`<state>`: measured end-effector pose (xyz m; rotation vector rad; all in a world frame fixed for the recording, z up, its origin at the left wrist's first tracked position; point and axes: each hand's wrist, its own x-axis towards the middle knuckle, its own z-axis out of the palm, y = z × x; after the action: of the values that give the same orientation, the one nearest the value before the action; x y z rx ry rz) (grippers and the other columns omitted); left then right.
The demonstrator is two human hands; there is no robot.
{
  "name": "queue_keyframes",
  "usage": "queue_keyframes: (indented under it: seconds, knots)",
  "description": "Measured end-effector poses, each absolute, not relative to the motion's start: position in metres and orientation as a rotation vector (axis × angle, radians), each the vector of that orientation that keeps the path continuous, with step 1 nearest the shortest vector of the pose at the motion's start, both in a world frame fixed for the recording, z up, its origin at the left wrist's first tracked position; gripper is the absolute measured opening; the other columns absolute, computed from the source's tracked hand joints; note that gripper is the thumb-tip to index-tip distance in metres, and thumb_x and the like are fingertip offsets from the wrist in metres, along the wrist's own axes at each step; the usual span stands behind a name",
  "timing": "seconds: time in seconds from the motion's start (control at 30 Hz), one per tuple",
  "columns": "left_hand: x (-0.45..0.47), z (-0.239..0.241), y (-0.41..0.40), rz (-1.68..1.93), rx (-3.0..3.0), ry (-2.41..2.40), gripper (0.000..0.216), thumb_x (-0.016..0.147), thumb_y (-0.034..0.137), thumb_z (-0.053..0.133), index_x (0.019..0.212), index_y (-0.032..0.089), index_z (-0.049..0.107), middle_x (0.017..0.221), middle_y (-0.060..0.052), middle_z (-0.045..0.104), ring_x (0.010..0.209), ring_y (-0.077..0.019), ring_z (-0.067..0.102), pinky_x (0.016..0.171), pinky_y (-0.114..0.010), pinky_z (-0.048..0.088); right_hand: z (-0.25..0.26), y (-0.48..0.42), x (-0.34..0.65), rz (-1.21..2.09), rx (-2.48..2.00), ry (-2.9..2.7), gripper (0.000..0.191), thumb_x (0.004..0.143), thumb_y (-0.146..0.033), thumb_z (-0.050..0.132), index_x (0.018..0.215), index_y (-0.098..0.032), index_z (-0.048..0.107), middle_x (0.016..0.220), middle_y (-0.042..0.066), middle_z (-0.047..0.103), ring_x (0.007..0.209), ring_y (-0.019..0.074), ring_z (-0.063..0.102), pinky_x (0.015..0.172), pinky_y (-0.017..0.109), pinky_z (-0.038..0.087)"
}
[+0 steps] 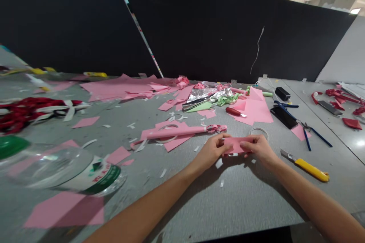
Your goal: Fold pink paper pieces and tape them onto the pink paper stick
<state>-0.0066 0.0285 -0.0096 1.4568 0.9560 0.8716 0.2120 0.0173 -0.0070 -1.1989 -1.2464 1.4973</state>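
Both my hands hold a small pink paper piece (235,144) just above the grey table (245,197). My left hand (211,151) pinches its left end, fingers closed on it. My right hand (259,148) grips the right end the same way. A rolled pink paper tube (176,133) with a curled pink end lies just beyond my left hand. A ring of clear tape (259,131) sits beyond my right hand.
A yellow utility knife (308,167) lies right of my right hand. Blue-handled pliers (310,131), a black phone (283,117), a red-handled knife (235,112), scissors (196,103) and foil sit farther back. A clear plastic bottle (68,167) lies at left among pink paper scraps.
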Motion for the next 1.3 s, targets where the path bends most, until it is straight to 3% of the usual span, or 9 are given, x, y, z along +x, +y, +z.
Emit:
queue_keyframes:
  seconds: [0.17,0.4,0.6,0.73,0.9,1.1,1.23,1.3]
  knots:
    - [-0.004,-0.010,0.028,0.849,1.370,0.862,0.035,0.086,0.046,0.078,0.098,0.013,0.069,0.068,-0.003,0.068,0.057,-0.0148,0.060,0.058,-0.026,0.046,-0.004,0.015,0.211,1.567,-1.120,-1.233,0.036,0.071,-0.040,0.092,0.088,-0.011,0.081,0.075,0.010,0.077,0.064,0.0182,0.072,0.059,0.027,0.056]
    - [-0.004,-0.017,0.029,0.958,1.197,0.845,0.036,0.085,0.039,0.082,0.108,0.013,0.073,0.073,-0.002,0.069,0.060,-0.0131,0.062,0.057,-0.024,0.051,-0.005,0.013,0.211,1.632,-1.081,-1.188,0.045,0.077,-0.034,0.089,0.113,-0.006,0.083,0.076,0.011,0.078,0.062,0.0158,0.071,0.062,0.027,0.057]
    - [-0.006,-0.017,0.027,0.913,1.103,0.823,0.040,0.089,0.049,0.078,0.111,0.016,0.070,0.068,0.000,0.068,0.054,-0.0124,0.062,0.051,-0.021,0.052,-0.009,0.014,0.209,1.597,-1.067,-1.160,0.034,0.074,-0.024,0.082,0.105,-0.011,0.087,0.078,0.010,0.080,0.064,0.0168,0.073,0.063,0.028,0.059]
    - [-0.005,-0.012,0.024,0.838,1.131,0.845,0.044,0.095,0.062,0.067,0.101,0.019,0.062,0.065,0.000,0.068,0.044,-0.0121,0.060,0.039,-0.017,0.041,-0.011,0.015,0.210,1.577,-1.108,-1.187,0.034,0.072,-0.023,0.078,0.103,-0.013,0.088,0.073,0.009,0.080,0.059,0.0168,0.072,0.062,0.029,0.060]
    - [-0.004,-0.009,0.022,0.752,1.129,0.822,0.033,0.095,0.052,0.064,0.103,0.020,0.060,0.063,0.000,0.067,0.040,-0.0118,0.057,0.036,-0.017,0.037,-0.010,0.016,0.210,1.544,-1.107,-1.236,0.033,0.071,-0.021,0.077,0.101,-0.013,0.088,0.078,0.010,0.081,0.061,0.0169,0.071,0.064,0.032,0.061]
    - [-0.004,-0.011,0.026,0.856,1.239,0.859,0.027,0.091,0.043,0.068,0.102,0.018,0.066,0.055,0.006,0.054,0.041,-0.0109,0.049,0.042,-0.020,0.037,-0.005,0.014,0.209,1.568,-1.122,-1.228,0.035,0.074,-0.028,0.086,0.105,-0.013,0.086,0.096,0.014,0.082,0.075,0.0204,0.076,0.067,0.032,0.062]
    - [-0.004,-0.011,0.026,0.883,1.369,0.884,0.028,0.094,0.043,0.065,0.105,0.018,0.068,0.055,0.005,0.056,0.046,-0.0127,0.051,0.048,-0.023,0.036,0.000,0.011,0.210,1.699,-1.071,-1.177,0.054,0.081,-0.049,0.090,0.124,-0.017,0.080,0.107,0.015,0.081,0.077,0.0201,0.076,0.063,0.030,0.062]
    - [-0.005,-0.010,0.026,0.895,1.419,0.898,0.029,0.095,0.045,0.065,0.106,0.018,0.068,0.056,0.004,0.057,0.048,-0.0133,0.051,0.050,-0.024,0.036,0.001,0.011,0.210,1.740,-1.061,-1.168,0.057,0.084,-0.058,0.088,0.122,-0.016,0.079,0.108,0.016,0.080,0.075,0.0190,0.076,0.060,0.028,0.061]
